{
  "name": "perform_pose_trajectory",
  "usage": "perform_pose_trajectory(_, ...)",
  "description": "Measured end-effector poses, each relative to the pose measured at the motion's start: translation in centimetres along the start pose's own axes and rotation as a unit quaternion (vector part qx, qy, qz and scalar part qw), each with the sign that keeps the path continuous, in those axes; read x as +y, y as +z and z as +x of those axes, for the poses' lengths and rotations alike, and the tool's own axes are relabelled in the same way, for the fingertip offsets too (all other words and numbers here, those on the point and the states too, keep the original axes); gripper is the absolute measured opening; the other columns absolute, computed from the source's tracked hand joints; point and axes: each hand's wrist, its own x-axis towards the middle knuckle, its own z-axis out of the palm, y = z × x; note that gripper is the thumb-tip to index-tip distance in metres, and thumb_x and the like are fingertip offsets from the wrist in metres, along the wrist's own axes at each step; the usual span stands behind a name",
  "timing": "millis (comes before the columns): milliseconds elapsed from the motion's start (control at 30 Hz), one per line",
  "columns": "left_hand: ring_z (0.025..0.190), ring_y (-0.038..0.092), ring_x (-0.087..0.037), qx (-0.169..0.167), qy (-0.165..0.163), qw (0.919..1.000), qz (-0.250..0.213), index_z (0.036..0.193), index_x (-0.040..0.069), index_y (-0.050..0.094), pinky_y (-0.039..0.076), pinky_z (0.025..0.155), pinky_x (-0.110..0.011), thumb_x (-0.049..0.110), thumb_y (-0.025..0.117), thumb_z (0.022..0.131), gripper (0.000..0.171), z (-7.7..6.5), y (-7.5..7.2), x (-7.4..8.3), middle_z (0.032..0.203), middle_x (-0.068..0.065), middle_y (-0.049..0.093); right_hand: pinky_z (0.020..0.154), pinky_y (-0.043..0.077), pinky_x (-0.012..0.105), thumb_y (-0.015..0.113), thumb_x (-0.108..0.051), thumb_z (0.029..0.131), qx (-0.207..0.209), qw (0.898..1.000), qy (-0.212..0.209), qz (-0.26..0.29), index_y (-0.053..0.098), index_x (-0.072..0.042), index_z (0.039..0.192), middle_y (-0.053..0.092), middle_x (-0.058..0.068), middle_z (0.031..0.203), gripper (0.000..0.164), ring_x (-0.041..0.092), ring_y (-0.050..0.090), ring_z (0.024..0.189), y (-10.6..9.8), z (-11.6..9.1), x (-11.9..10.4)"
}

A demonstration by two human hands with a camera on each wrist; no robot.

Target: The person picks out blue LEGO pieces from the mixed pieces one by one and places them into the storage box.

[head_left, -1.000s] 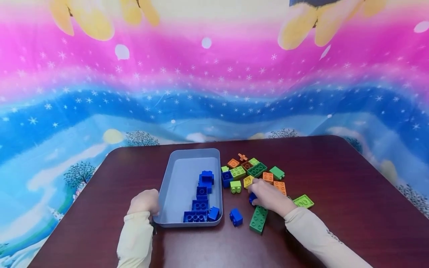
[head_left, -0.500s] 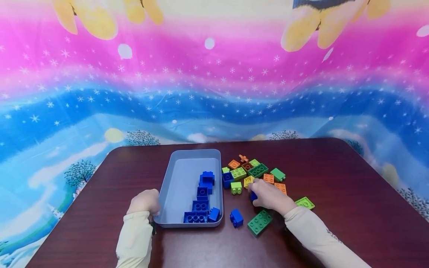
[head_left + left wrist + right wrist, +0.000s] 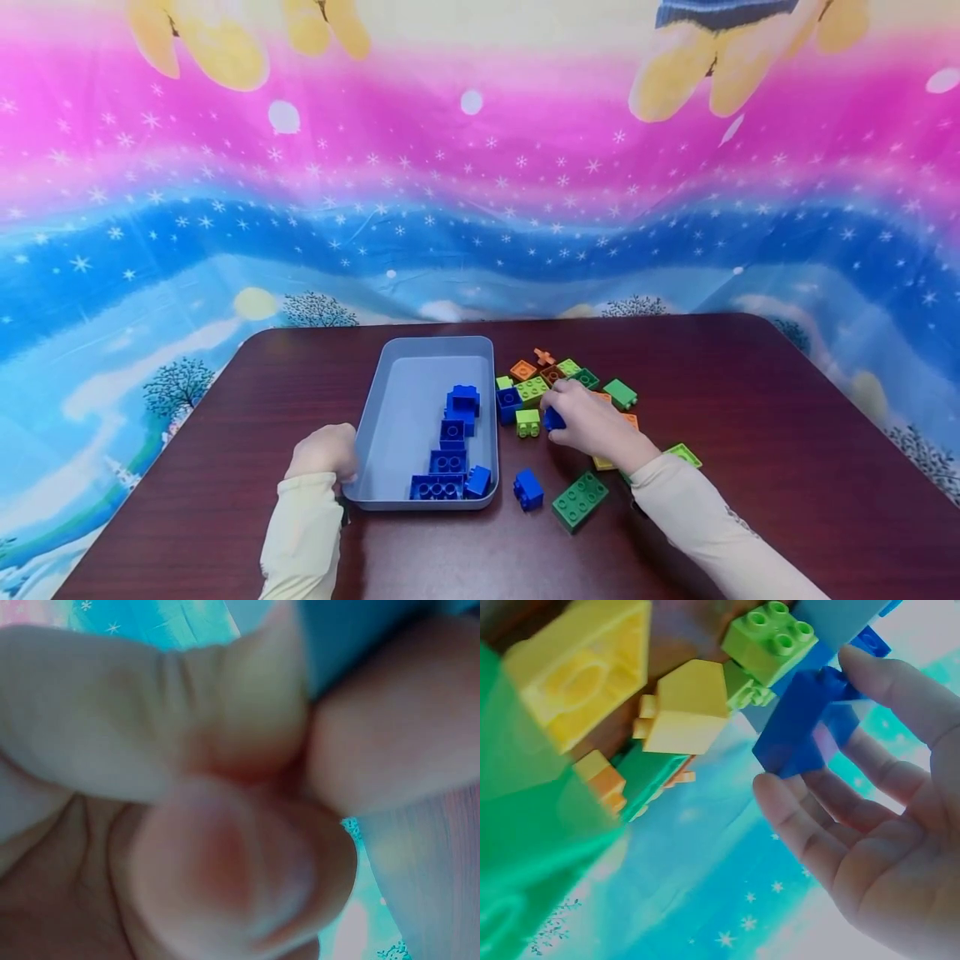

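In the head view, my left hand is at the near left corner of a grey tray. Its thumb and finger pinch the tray's wall, seen close and blurred in the left wrist view. Several blue building bricks lie along the tray's right side. To the right of the tray, my right hand holds a blue brick between thumb and fingertips, above the pile. Under and around that hand are a lime brick, a yellow brick and another blue brick.
A loose blue brick and a green brick lie near the table's front. Behind the right hand are orange, green and lime pieces. A patterned cloth hangs behind the table.
My right hand has lifted the blue brick and shifted slightly left toward the tray. The green brick near the front has turned and slid a little nearer. My left hand stays put.
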Motion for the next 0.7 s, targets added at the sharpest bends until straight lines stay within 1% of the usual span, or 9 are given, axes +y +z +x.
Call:
perform_pose_trajectory(133,0.038,0.043,-0.013,0.001,0.001,1.0,0.0,0.057,0.003,0.052,0.034,0.039,-0.025,-0.009,0.058,0.068,0.017,0.0,-0.1,0.0,0.049,-0.006,0.047,0.065,0.049,0.032,0.072,-0.011,0.073,0.012,1.0,0.002,0.012,0.059,-0.003,0.096,0.051,0.008,0.09,0.028,0.021,0.05,0.083,-0.3,0.3,-0.7)
perform_pose_trajectory(267,0.038,0.043,-0.014,0.0,0.001,1.0,-0.001,0.057,0.003,0.052,0.033,0.039,-0.025,-0.009,0.057,0.067,0.017,0.1,-0.1,0.0,0.05,-0.006,0.048,0.067,0.049,0.03,0.072,-0.01,0.073,0.017,1.0,0.012,0.021,0.058,-0.003,0.103,0.049,0.008,0.092,0.034,0.017,0.049,0.08,-0.6,0.6,-1.6)
perform_pose_trajectory(400,0.038,0.043,-0.014,-0.001,0.001,1.0,-0.005,0.056,0.003,0.052,0.034,0.04,-0.025,-0.009,0.057,0.068,0.017,0.0,-0.1,0.1,0.049,-0.006,0.047,0.064,0.047,0.025,0.073,-0.01,0.073,0.031,0.999,0.001,0.021,0.058,-0.002,0.109,0.048,0.008,0.092,0.04,0.013,0.047,0.074,-0.6,0.8,-2.3)
perform_pose_trajectory(467,0.038,0.043,-0.014,-0.001,0.001,1.0,-0.007,0.056,0.003,0.052,0.034,0.04,-0.026,-0.009,0.057,0.068,0.018,-0.1,-0.1,0.1,0.049,-0.006,0.047,0.06,0.045,0.023,0.073,-0.01,0.072,0.037,0.999,-0.008,0.019,0.059,-0.003,0.108,0.047,0.008,0.091,0.039,0.012,0.045,0.07,-0.5,0.9,-2.6)
perform_pose_trajectory(567,0.039,0.043,-0.015,-0.001,0.001,1.0,-0.009,0.057,0.003,0.052,0.034,0.04,-0.026,-0.009,0.057,0.068,0.018,-0.2,-0.1,0.1,0.049,-0.006,0.046,0.059,0.044,0.022,0.073,-0.009,0.072,0.044,0.999,-0.017,0.016,0.06,-0.004,0.104,0.047,0.007,0.091,0.035,0.012,0.044,0.07,-0.4,1.0,-3.0)
perform_pose_trajectory(700,0.039,0.043,-0.014,-0.002,0.0,1.0,-0.008,0.057,0.003,0.052,0.033,0.04,-0.026,-0.009,0.057,0.068,0.017,-0.3,0.0,0.0,0.049,-0.006,0.047,0.062,0.045,0.025,0.073,-0.01,0.072,0.059,0.997,-0.04,0.013,0.061,-0.005,0.1,0.049,0.005,0.091,0.032,0.013,0.044,0.075,-0.1,1.2,-3.6)
